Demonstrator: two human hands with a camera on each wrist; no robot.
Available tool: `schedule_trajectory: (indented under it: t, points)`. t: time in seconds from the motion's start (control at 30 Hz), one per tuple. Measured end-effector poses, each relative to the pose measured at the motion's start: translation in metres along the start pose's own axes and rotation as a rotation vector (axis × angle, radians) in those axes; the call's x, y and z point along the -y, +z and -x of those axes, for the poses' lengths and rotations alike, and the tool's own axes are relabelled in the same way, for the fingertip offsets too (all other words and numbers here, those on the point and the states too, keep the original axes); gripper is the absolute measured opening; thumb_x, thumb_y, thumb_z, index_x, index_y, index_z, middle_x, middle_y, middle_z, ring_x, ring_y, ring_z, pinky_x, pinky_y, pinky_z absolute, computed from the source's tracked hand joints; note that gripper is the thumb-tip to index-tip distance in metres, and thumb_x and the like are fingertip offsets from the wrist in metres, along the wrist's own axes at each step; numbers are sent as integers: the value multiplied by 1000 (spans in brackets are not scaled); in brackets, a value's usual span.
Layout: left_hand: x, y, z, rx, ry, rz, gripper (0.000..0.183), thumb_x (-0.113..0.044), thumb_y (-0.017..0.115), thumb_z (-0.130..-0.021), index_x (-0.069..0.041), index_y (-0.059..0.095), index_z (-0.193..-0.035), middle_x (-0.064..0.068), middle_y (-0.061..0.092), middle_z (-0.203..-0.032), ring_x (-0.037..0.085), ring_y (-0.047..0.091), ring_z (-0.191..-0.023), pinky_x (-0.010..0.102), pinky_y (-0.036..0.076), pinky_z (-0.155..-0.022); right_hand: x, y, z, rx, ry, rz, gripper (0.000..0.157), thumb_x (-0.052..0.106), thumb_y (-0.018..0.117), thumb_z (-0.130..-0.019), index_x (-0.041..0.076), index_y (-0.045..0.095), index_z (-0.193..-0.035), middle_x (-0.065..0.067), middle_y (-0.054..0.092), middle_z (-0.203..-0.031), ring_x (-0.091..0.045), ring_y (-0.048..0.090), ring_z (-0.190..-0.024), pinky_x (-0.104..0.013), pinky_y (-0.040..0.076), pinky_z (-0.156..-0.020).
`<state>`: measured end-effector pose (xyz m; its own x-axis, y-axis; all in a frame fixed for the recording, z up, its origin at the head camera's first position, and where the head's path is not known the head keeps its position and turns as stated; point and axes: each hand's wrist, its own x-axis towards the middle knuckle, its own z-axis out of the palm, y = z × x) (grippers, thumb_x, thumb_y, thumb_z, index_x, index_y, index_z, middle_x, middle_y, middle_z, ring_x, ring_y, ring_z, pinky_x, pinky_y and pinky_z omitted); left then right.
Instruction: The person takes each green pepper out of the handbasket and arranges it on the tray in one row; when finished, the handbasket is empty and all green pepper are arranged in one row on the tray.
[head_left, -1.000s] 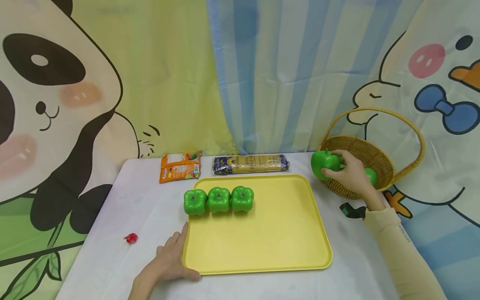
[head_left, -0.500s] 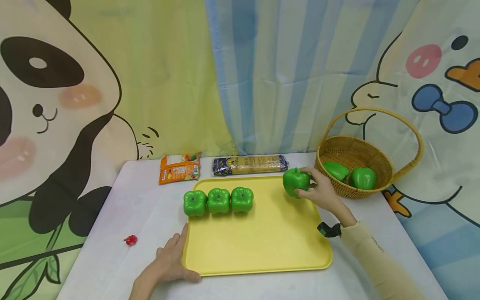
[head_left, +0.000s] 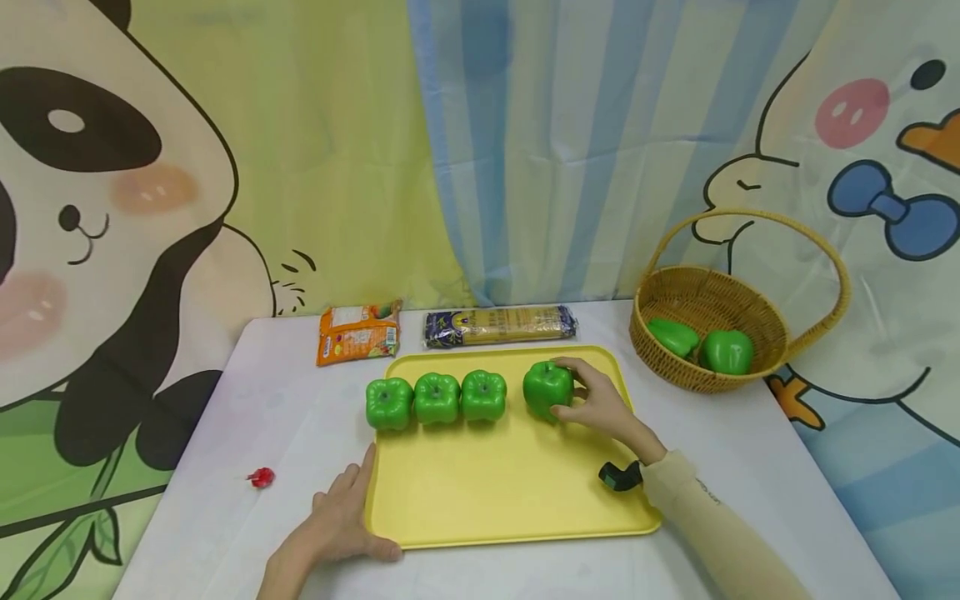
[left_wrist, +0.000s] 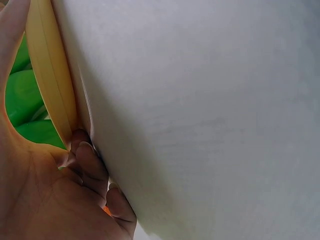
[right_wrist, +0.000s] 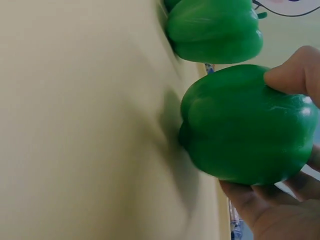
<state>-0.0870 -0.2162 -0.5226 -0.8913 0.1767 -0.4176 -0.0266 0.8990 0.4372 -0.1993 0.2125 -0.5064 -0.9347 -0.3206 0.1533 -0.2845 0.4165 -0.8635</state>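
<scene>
In the head view my right hand (head_left: pixel 603 408) grips a green bell pepper (head_left: pixel 545 390) over the right part of the yellow tray (head_left: pixel 510 487). The right wrist view shows thumb and fingers around this pepper (right_wrist: pixel 245 127), its shadow falling on the tray close by. Left of it, three more green bell peppers stand in a row by the tray's far left corner: the left one (head_left: pixel 389 405), the middle one (head_left: pixel 437 398) and the right one (head_left: pixel 483 396). My left hand (head_left: pixel 337 518) rests against the tray's near left corner, fingers along the rim (left_wrist: pixel 52 75).
A wicker basket (head_left: pixel 712 308) with a tall handle stands at the back right, holding two green peppers (head_left: pixel 726 352). Behind the tray lie an orange packet (head_left: pixel 358 335) and a long noodle packet (head_left: pixel 501 326). A small red object (head_left: pixel 261 477) lies on the left of the white-covered table.
My right hand has brought a green bell pepper leftward from the basket to over the tray, near the row. My left hand has stayed at the tray's corner.
</scene>
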Motion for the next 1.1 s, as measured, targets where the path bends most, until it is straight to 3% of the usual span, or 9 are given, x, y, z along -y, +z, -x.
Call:
schedule_trajectory:
  t: [0.37,0.8,1.1]
  points:
    - [-1,0,1,-24,11,1,159,-74,89,-44,-13,3,-163,26,38,-155,42,39,-142,68,34,-101,-3,2,-3,119,-32,-55,80,0,79,-78,9,42,-148,-19,47,-149,-42,54,-133,-47,49,-106]
    - [-1,0,1,-15,2,2,159,-74,89,-43,-14,3,-163,24,40,-153,38,42,-139,66,35,-101,-11,12,-1,151,-109,-69,83,-6,77,-76,10,39,-149,-20,46,-150,-45,49,-137,-55,42,-110]
    - [0,1,1,-23,-5,8,161,-74,89,-42,-14,3,-163,23,40,-153,37,42,-139,63,36,-100,-10,16,-5,153,-126,-61,88,-11,76,-73,3,36,-151,-23,44,-153,-44,49,-135,-57,43,-110]
